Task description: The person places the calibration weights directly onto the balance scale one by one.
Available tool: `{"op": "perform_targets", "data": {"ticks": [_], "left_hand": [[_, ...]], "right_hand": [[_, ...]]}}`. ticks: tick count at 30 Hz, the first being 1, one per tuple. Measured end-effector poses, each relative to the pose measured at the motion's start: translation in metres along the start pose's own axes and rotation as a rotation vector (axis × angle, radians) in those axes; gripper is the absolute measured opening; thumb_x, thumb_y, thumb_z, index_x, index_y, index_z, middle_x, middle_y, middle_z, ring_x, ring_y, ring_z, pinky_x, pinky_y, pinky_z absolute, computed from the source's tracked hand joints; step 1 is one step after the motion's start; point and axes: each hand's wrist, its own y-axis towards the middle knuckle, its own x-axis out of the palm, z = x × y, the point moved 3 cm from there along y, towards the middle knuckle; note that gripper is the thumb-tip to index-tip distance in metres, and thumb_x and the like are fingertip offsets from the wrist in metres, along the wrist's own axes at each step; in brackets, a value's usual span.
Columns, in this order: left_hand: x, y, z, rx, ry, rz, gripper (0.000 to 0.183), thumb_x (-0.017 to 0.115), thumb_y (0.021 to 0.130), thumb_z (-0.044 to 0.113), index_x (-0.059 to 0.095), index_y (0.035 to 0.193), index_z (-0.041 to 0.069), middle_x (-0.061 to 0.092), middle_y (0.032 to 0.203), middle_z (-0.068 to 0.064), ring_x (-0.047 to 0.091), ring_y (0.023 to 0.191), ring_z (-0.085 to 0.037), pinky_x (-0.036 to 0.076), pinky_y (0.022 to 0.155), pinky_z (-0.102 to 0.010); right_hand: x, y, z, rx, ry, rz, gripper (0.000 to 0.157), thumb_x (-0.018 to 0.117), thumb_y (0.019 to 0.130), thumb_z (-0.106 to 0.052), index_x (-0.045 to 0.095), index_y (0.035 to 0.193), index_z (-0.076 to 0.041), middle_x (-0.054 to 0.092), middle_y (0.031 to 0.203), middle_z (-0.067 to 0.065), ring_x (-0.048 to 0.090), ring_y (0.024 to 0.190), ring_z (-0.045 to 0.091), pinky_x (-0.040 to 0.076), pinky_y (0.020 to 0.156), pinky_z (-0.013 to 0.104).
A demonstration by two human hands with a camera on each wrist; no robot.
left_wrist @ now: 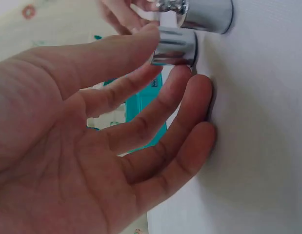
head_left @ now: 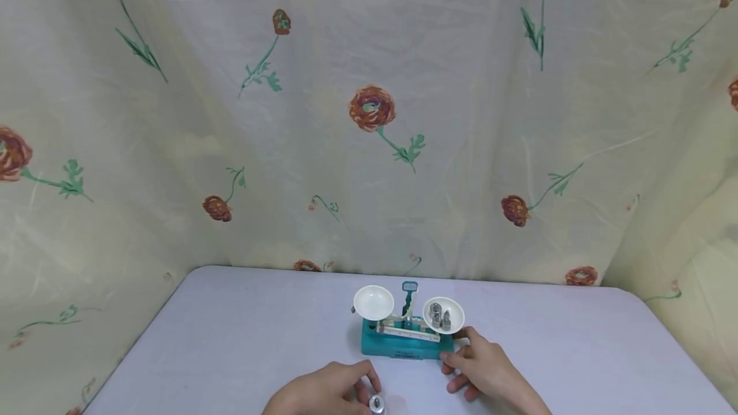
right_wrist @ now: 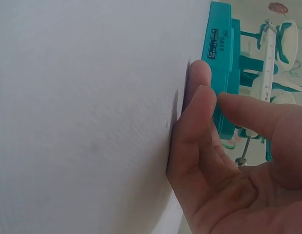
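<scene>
My left hand [head_left: 331, 389] pinches a small metal weight [left_wrist: 175, 46] between thumb and index finger, close above or on the table. Its other fingers are loosely bent, their tips by the tabletop. A larger metal weight [left_wrist: 207, 13] stands just beyond it in the left wrist view. My right hand [head_left: 484, 367] holds the right end of a green balance scale [head_left: 398, 346], thumb against the base [right_wrist: 221, 73] and other fingers curled by the table. Several metal weights [head_left: 436, 316] stand in the right white pan [head_left: 458, 322]; the left pan [head_left: 373, 303] holds nothing.
The white-covered table [head_left: 259, 319] reaches back to a flowered curtain [head_left: 450, 197], which also hangs along both sides. The scale stands near the table's middle, its pointer post [head_left: 409, 300] upright between the pans.
</scene>
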Motion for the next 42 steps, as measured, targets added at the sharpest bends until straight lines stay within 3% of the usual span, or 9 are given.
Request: {"op": "perform_targets", "data": {"ticks": [5, 10, 13, 21, 24, 26, 31, 35, 42], "left_hand": [[0.006, 0.009, -0.004, 0.02, 0.056, 0.019, 0.025, 0.072, 0.1, 0.002, 0.071, 0.114, 0.023, 0.069, 0.095, -0.003, 0.062, 0.088, -0.02, 0.062, 0.089, -0.041], [0.007, 0.021, -0.012, 0.049, 0.203, 0.024, 0.024, 0.075, 0.1, 0.011, 0.072, 0.111, 0.033, 0.068, 0.09, 0.004, 0.062, 0.084, -0.013, 0.059, 0.081, -0.03], [0.009, 0.028, -0.018, 0.05, 0.219, 0.027, 0.025, 0.077, 0.099, 0.011, 0.073, 0.109, 0.033, 0.068, 0.089, 0.004, 0.061, 0.084, -0.014, 0.059, 0.082, -0.03], [0.007, 0.057, -0.05, 0.141, 0.291, 0.018, 0.029, 0.077, 0.099, 0.016, 0.072, 0.11, 0.043, 0.067, 0.088, 0.011, 0.06, 0.081, -0.007, 0.057, 0.077, -0.025], [0.006, 0.062, -0.055, 0.154, 0.313, 0.017, 0.029, 0.078, 0.099, 0.019, 0.072, 0.109, 0.045, 0.067, 0.089, 0.013, 0.06, 0.081, -0.006, 0.056, 0.076, -0.025], [0.006, 0.055, -0.045, 0.129, 0.34, 0.027, 0.028, 0.078, 0.099, 0.019, 0.072, 0.111, 0.044, 0.067, 0.09, 0.013, 0.06, 0.082, -0.007, 0.057, 0.077, -0.026], [0.006, 0.021, -0.003, 0.056, 0.32, 0.078, 0.024, 0.076, 0.099, 0.014, 0.074, 0.11, 0.034, 0.068, 0.09, 0.007, 0.059, 0.082, -0.011, 0.06, 0.081, -0.033], [0.002, 0.005, 0.012, 0.091, 0.284, 0.109, 0.022, 0.076, 0.099, 0.01, 0.074, 0.109, 0.03, 0.07, 0.091, 0.007, 0.06, 0.082, -0.009, 0.061, 0.084, -0.031], [-0.009, -0.005, 0.023, 0.162, 0.297, 0.139, 0.02, 0.076, 0.098, 0.014, 0.073, 0.111, 0.029, 0.072, 0.098, 0.012, 0.058, 0.086, -0.005, 0.06, 0.086, -0.027]], "right_hand": [[0.0, 0.0, -0.001, 0.003, 0.002, 0.002, 0.054, 0.073, 0.102, -0.017, 0.049, 0.144, 0.005, 0.077, 0.086, 0.001, 0.075, 0.066, 0.018, 0.062, 0.053, 0.034], [0.001, 0.0, -0.002, 0.013, -0.002, 0.015, 0.053, 0.074, 0.101, -0.016, 0.05, 0.144, 0.004, 0.077, 0.085, 0.001, 0.074, 0.065, 0.017, 0.061, 0.052, 0.034], [0.001, 0.0, -0.001, 0.011, 0.0, 0.019, 0.052, 0.073, 0.101, -0.015, 0.05, 0.143, 0.004, 0.076, 0.085, 0.001, 0.074, 0.065, 0.017, 0.06, 0.051, 0.034], [0.0, 0.0, -0.001, -0.008, 0.006, 0.01, 0.051, 0.073, 0.101, -0.015, 0.049, 0.143, 0.005, 0.076, 0.085, 0.001, 0.075, 0.065, 0.018, 0.061, 0.051, 0.034], [0.0, 0.0, -0.001, -0.01, 0.006, 0.009, 0.051, 0.073, 0.101, -0.014, 0.049, 0.143, 0.005, 0.076, 0.085, 0.002, 0.075, 0.065, 0.018, 0.061, 0.051, 0.034], [0.0, 0.0, 0.0, -0.008, 0.002, 0.01, 0.051, 0.072, 0.102, -0.014, 0.05, 0.143, 0.005, 0.076, 0.085, 0.002, 0.075, 0.064, 0.018, 0.06, 0.051, 0.034], [0.001, 0.001, 0.0, 0.003, -0.006, 0.011, 0.05, 0.073, 0.102, -0.015, 0.05, 0.142, 0.004, 0.076, 0.085, 0.001, 0.074, 0.064, 0.017, 0.06, 0.051, 0.033], [0.001, 0.0, -0.001, 0.01, -0.007, 0.013, 0.05, 0.073, 0.101, -0.014, 0.051, 0.142, 0.004, 0.076, 0.085, 0.002, 0.074, 0.064, 0.018, 0.06, 0.051, 0.034], [0.0, 0.0, -0.001, 0.018, -0.009, 0.011, 0.05, 0.073, 0.101, -0.014, 0.051, 0.143, 0.004, 0.076, 0.085, 0.002, 0.074, 0.064, 0.017, 0.06, 0.051, 0.033]]}}
